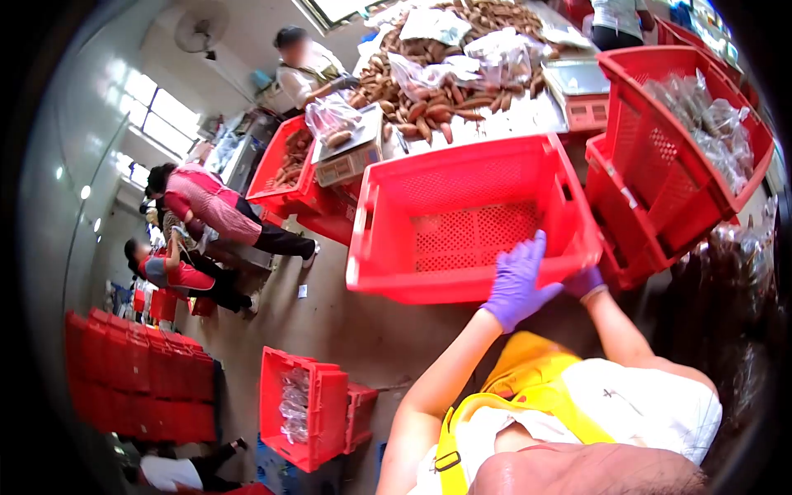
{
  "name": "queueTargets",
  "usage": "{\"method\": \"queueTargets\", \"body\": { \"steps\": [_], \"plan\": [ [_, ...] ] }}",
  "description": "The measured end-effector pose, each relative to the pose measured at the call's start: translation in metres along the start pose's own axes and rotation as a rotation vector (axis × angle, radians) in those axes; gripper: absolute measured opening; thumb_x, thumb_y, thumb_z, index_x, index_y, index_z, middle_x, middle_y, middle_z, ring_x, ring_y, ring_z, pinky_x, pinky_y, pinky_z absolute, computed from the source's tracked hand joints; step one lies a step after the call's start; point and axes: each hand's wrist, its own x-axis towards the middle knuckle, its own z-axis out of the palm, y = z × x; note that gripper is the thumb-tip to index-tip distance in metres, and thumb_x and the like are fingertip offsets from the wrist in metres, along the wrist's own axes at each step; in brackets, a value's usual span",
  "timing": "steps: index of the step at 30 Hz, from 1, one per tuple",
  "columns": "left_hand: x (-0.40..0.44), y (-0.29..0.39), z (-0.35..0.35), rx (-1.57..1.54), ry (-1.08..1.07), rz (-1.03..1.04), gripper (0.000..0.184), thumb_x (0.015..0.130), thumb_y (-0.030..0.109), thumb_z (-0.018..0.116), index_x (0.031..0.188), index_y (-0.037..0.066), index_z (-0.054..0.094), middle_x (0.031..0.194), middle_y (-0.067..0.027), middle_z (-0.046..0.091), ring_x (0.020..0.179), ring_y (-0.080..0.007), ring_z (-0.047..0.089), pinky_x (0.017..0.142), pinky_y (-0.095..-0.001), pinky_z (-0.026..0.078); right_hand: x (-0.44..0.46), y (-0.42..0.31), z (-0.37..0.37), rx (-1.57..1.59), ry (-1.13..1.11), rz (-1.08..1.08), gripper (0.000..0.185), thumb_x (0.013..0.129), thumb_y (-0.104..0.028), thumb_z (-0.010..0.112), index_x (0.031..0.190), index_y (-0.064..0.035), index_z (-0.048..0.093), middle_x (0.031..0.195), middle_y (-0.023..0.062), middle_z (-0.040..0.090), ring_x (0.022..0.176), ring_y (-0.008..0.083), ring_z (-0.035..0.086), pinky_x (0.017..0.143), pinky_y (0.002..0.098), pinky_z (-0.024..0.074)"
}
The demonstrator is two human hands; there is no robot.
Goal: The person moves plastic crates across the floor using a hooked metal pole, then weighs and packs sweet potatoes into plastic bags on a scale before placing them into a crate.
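Note:
An unfilled red plastic crate point(470, 285) with perforated walls and base sits in front of me, beside the work table. My left hand point(518, 282), in a purple glove, is at the crate's near rim with its fingers stretched out and thumb spread. My right hand point(584, 282), gloved alike, is at the crate's near right corner; its fingers are hidden by the crate, so I cannot tell their grip. Past the crate, reddish-brown sweet potatoes point(437, 103) are heaped on the table, with clear plastic bags point(503, 54) lying over them.
To the right, a red crate of bagged goods point(701, 124) rests on another crate. Scales stand at the table's left point(351, 153) and right point(577, 91). A crate with bags point(305, 404) is lower left, near stacked crates point(140, 379). Several people work nearby.

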Motion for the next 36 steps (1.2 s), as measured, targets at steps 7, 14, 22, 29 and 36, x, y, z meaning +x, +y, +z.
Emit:
{"method": "queueTargets", "body": {
  "steps": [7, 14, 22, 29, 36],
  "plan": [
    [-0.096, -0.256, -0.108, 0.216, 0.695, -0.669, 0.086, 0.085, 0.049, 0.063, 0.145, -0.001, 0.027, 0.149, -0.0235, 0.029, 0.140, -0.0368, 0.024, 0.113, -0.0452, 0.021, 0.078, -0.107, 0.050, 0.836, 0.633, 0.639, 0.099, 0.074, -0.083, 0.040, 0.149, -0.0204, 0.024, 0.156, 0.0130, 0.017, 0.140, 0.0374, 0.021, 0.110, 0.0568, 0.0188],
    [-0.055, -0.423, -0.071, -0.400, 0.483, -0.676, 0.079, 0.092, 0.032, 0.062, 0.148, -0.001, 0.018, 0.147, -0.0242, 0.028, 0.136, -0.0340, 0.031, 0.110, -0.0386, 0.028, 0.135, -0.015, 0.013, 0.537, 0.956, 0.173, 0.060, 0.095, -0.051, 0.032, 0.125, -0.0054, 0.057, 0.123, 0.0100, 0.062, 0.114, 0.0280, 0.056, 0.104, 0.0390, 0.0389],
    [-0.066, -0.456, -0.130, -0.911, 0.164, -0.606, 0.069, 0.097, 0.028, 0.052, 0.151, 0.005, 0.015, 0.140, -0.0160, 0.043, 0.126, -0.0249, 0.046, 0.106, -0.0323, 0.034, 0.115, -0.005, -0.013, 0.278, 1.365, 0.343, 0.064, 0.095, -0.054, 0.034, 0.126, -0.0033, 0.055, 0.123, 0.0125, 0.060, 0.106, 0.0273, 0.059, 0.098, 0.0382, 0.0443],
    [-0.048, -0.632, -0.146, -1.591, 0.266, -1.231, 0.067, 0.095, 0.048, 0.047, 0.147, 0.012, 0.026, 0.139, -0.0174, 0.045, 0.124, -0.0289, 0.048, 0.098, -0.0397, 0.039, 0.130, -0.035, -0.008, -1.421, 1.511, 0.332, 0.087, 0.086, -0.055, 0.058, 0.141, 0.0055, 0.031, 0.143, 0.0246, 0.038, 0.130, 0.0344, 0.040, 0.108, 0.0417, 0.0329],
    [0.025, -0.822, -0.156, -1.956, 0.361, -1.335, 0.050, 0.089, 0.024, 0.057, 0.134, 0.007, 0.041, 0.139, -0.0197, 0.045, 0.130, -0.0343, 0.041, 0.103, -0.0483, 0.035, 0.360, -0.087, 0.347, -1.301, 0.644, -0.249, 0.058, 0.091, -0.010, 0.061, 0.143, -0.0040, 0.035, 0.148, 0.0112, 0.037, 0.137, 0.0243, 0.033, 0.113, 0.0343, 0.0250]
  ]
}}
